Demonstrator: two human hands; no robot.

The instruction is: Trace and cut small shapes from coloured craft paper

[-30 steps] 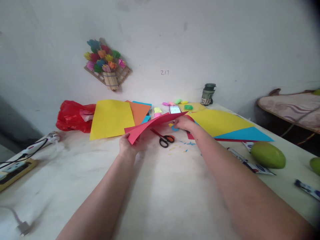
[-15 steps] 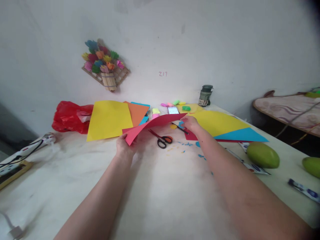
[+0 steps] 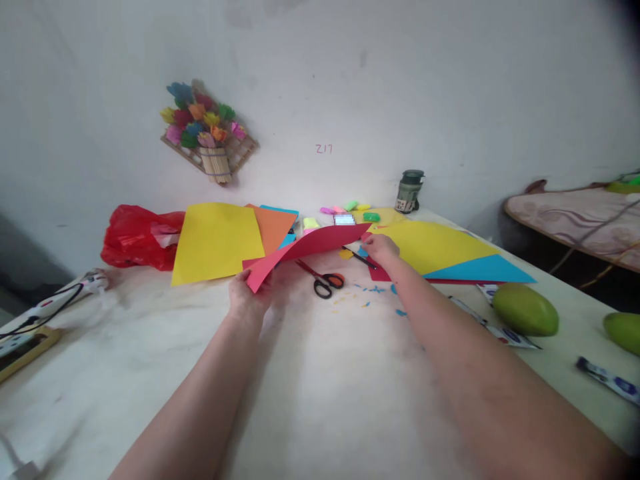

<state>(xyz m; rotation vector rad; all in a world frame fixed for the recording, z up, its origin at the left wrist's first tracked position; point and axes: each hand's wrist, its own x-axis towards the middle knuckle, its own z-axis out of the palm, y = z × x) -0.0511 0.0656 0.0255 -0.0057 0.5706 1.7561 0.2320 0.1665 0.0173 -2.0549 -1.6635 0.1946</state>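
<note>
One red paper sheet (image 3: 320,243) arches mid-frame, pinched by my left hand (image 3: 246,297), ending at my right hand (image 3: 383,248), whose grip is unclear.

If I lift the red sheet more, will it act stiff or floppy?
The red sheet will probably bend easily: it already bows between its ends, with the left hand holding the near end. It likely has some stiffness, curving smoothly without crumpling. Its thin edge suggests little weight.
</note>
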